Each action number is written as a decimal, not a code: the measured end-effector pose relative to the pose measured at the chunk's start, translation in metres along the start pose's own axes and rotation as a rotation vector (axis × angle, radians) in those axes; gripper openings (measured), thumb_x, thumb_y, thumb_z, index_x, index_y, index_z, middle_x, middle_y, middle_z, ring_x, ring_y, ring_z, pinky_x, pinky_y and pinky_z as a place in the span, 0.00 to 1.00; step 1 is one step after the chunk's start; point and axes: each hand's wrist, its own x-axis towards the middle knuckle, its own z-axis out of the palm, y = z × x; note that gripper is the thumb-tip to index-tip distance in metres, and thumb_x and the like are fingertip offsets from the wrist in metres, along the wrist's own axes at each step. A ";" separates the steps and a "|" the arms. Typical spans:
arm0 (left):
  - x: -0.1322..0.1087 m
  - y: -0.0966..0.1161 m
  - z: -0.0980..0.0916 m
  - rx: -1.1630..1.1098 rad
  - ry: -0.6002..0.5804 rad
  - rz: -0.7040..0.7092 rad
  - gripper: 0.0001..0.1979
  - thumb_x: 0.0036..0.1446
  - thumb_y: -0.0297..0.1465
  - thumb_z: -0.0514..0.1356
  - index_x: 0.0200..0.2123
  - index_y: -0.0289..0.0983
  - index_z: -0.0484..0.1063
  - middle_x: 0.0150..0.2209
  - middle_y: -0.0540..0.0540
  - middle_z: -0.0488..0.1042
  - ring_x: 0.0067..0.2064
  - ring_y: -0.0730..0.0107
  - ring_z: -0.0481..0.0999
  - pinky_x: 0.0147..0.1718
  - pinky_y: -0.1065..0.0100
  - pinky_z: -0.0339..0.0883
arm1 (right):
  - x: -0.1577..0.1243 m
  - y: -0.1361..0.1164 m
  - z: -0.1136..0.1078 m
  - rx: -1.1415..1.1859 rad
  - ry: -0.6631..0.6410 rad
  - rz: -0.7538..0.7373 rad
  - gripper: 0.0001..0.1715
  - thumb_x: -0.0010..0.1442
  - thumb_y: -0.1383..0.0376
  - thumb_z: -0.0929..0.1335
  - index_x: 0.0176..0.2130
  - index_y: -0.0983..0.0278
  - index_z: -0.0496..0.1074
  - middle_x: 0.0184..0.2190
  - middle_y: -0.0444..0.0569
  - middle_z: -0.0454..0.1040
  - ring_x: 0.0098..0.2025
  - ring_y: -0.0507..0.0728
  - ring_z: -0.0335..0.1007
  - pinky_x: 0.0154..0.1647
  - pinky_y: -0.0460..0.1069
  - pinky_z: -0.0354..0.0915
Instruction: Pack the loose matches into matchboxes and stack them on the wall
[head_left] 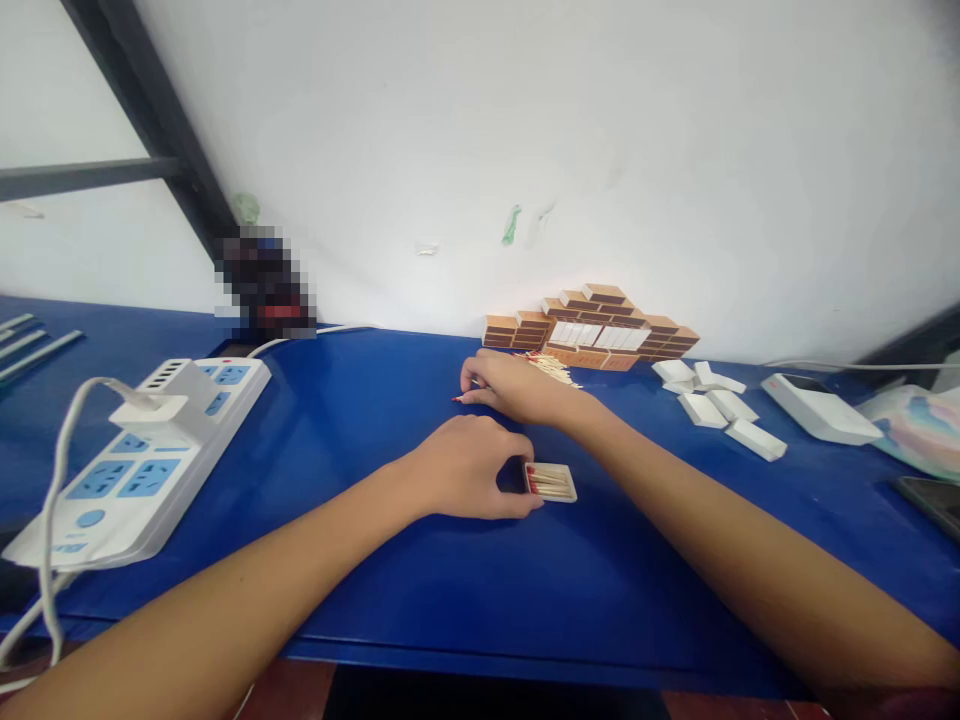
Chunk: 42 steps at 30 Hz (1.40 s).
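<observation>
1. Your left hand [465,470] grips one end of a matchbox tray [553,483] lying on the blue tabletop [450,600].
2. Your right hand [514,388] pinches red-tipped matches [459,398] just behind it, near stacked matchboxes [592,335].

Items counted on the one blue table [450,590]: two hands, the left hand [469,470] and the right hand [510,385]; one open tray of matches [553,483], near centre; one heap of loose matches [553,368]; one stepped stack of matchboxes [592,325], far centre, its boxes too many to count surely; six white boxes [731,405], right; one power strip [142,465], left; one phone [930,500], right edge.
</observation>
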 end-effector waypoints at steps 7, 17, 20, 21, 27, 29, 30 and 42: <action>0.000 0.000 0.000 0.016 -0.005 -0.004 0.17 0.57 0.46 0.66 0.40 0.38 0.80 0.24 0.51 0.74 0.27 0.70 0.72 0.27 0.67 0.54 | 0.005 0.006 0.000 -0.073 0.009 0.103 0.11 0.70 0.60 0.69 0.38 0.65 0.75 0.41 0.53 0.77 0.37 0.56 0.71 0.36 0.49 0.59; -0.001 0.001 -0.001 0.007 -0.006 -0.011 0.17 0.57 0.45 0.66 0.42 0.38 0.81 0.24 0.52 0.73 0.27 0.70 0.71 0.28 0.67 0.55 | 0.003 0.002 -0.005 -0.139 0.060 0.214 0.11 0.69 0.58 0.70 0.40 0.64 0.76 0.41 0.53 0.80 0.36 0.56 0.72 0.33 0.49 0.58; 0.000 0.001 -0.001 0.013 -0.013 -0.017 0.17 0.57 0.45 0.66 0.42 0.38 0.81 0.23 0.52 0.72 0.27 0.70 0.71 0.28 0.67 0.54 | 0.004 -0.002 -0.007 -0.183 0.032 0.248 0.13 0.70 0.58 0.69 0.40 0.65 0.78 0.42 0.56 0.80 0.37 0.58 0.74 0.34 0.50 0.59; 0.000 0.001 -0.001 0.015 -0.013 -0.015 0.17 0.57 0.45 0.66 0.42 0.38 0.81 0.23 0.52 0.72 0.27 0.70 0.70 0.27 0.67 0.54 | 0.004 -0.003 -0.008 -0.195 0.008 0.257 0.13 0.70 0.58 0.69 0.39 0.65 0.78 0.42 0.57 0.80 0.36 0.58 0.74 0.34 0.50 0.60; 0.001 0.001 -0.001 0.015 -0.001 -0.008 0.17 0.57 0.45 0.66 0.42 0.38 0.81 0.23 0.52 0.72 0.26 0.70 0.71 0.27 0.67 0.54 | 0.006 -0.007 -0.006 -0.188 -0.034 0.207 0.16 0.71 0.57 0.68 0.37 0.65 0.78 0.39 0.57 0.81 0.37 0.60 0.76 0.33 0.50 0.59; 0.001 0.001 0.000 0.016 -0.004 -0.009 0.17 0.57 0.45 0.66 0.42 0.38 0.81 0.23 0.52 0.72 0.26 0.70 0.71 0.27 0.67 0.54 | 0.005 -0.007 -0.004 -0.177 -0.024 0.187 0.16 0.72 0.57 0.67 0.38 0.65 0.77 0.39 0.57 0.81 0.37 0.60 0.75 0.33 0.50 0.59; 0.001 0.001 0.000 0.018 -0.006 -0.010 0.17 0.57 0.45 0.66 0.41 0.38 0.81 0.23 0.52 0.72 0.26 0.70 0.71 0.27 0.67 0.54 | 0.004 -0.007 -0.004 -0.171 -0.017 0.180 0.16 0.72 0.57 0.67 0.38 0.65 0.77 0.39 0.56 0.81 0.38 0.59 0.75 0.33 0.50 0.59; 0.001 0.001 -0.001 0.018 -0.005 -0.007 0.17 0.57 0.44 0.67 0.42 0.38 0.81 0.25 0.50 0.75 0.27 0.69 0.73 0.27 0.67 0.57 | -0.001 -0.013 -0.003 -0.203 -0.075 0.138 0.14 0.72 0.58 0.67 0.43 0.67 0.76 0.47 0.59 0.78 0.42 0.59 0.76 0.39 0.50 0.62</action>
